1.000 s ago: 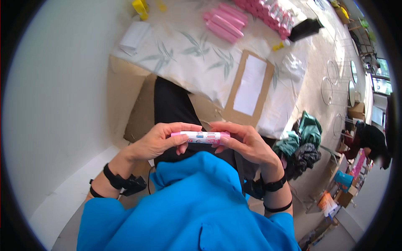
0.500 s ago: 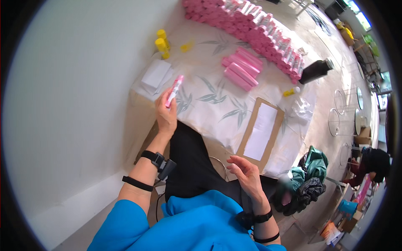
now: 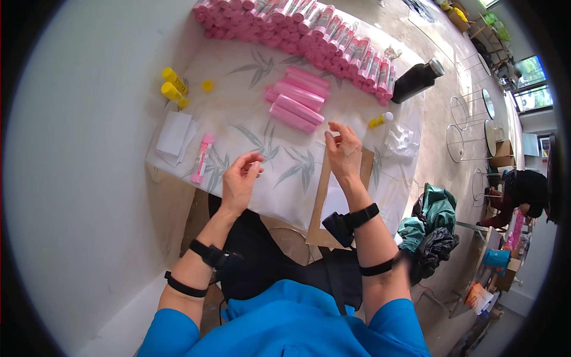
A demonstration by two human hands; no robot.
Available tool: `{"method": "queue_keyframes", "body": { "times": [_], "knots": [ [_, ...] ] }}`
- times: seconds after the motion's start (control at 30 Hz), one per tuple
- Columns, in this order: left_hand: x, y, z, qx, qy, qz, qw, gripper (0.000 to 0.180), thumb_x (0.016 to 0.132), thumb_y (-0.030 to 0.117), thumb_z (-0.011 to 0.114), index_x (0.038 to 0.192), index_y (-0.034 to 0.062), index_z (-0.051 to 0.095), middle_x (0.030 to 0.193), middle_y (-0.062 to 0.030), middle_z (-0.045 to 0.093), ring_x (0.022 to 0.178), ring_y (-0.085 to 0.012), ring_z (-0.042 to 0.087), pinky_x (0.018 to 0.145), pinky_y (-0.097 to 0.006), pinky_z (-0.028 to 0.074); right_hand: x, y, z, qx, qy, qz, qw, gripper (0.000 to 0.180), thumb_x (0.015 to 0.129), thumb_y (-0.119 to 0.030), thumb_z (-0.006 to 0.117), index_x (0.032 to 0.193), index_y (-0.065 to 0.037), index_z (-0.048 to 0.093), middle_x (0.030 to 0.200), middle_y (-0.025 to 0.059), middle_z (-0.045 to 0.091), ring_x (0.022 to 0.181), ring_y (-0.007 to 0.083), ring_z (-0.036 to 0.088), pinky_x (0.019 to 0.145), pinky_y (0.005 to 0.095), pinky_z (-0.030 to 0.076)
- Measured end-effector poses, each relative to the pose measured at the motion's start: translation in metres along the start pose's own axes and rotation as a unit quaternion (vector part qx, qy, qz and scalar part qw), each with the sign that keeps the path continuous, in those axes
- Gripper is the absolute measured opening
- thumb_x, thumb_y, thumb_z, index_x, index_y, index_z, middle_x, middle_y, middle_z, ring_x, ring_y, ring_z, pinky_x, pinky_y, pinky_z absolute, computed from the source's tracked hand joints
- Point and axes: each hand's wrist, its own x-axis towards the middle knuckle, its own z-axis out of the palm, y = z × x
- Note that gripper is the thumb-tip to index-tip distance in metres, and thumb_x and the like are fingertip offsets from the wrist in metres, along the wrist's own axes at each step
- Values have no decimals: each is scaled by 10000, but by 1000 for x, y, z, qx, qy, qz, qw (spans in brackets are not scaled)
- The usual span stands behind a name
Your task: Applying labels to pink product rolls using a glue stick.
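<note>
My left hand (image 3: pixel 239 184) hovers over the near edge of the table with loosely curved fingers, open and with nothing in it. To its left lies a pink roll with a printed label (image 3: pixel 203 157). My right hand (image 3: pixel 344 152) is open too, its fingers bent and apart, above a brown cardboard sheet (image 3: pixel 319 205) that bears white paper (image 3: pixel 335 200). Just left of and beyond this hand is a small group of unlabelled pink plastic rolls (image 3: pixel 297 107). A stack of white paper slips (image 3: pixel 174 135) lies beyond the labelled roll.
A long pile of labelled pink rolls (image 3: pixel 285 30) lines the table's far side, ending beside a black bottle (image 3: pixel 416 81). Yellow glue sticks (image 3: pixel 172 90) stand at the left; another glue stick (image 3: pixel 379 120) lies near crumpled clear plastic (image 3: pixel 402 140). A wall (image 3: pixel 89 166) borders the left.
The labelled roll has left my left hand and now lies on the table. That hand has shifted right, and my right hand has risen forward over the table. The view has also shifted.
</note>
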Motion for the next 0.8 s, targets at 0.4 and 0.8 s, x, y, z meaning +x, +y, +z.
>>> {"method": "queue_keyframes", "body": {
  "times": [0.4,0.8],
  "knots": [
    [36,2,45,25,-44,-2,999,273,967,104,559,1211,-2,620,1037,-78,697,857,-128,650,782,-267,535,42,26,25,-90,-108,-73,987,271,818,-30,649,1088,-15,640,978,167,648,873,358,644,779,421,521],
    [18,-2,44,-51,-61,-60,995,299,993,164,562,1238,-4,602,1062,-77,688,895,-128,644,826,-271,520,41,22,9,131,-73,46,988,224,823,-27,703,1042,-1,666,854,121,664,676,197,657,669,289,527]
  ]
}}
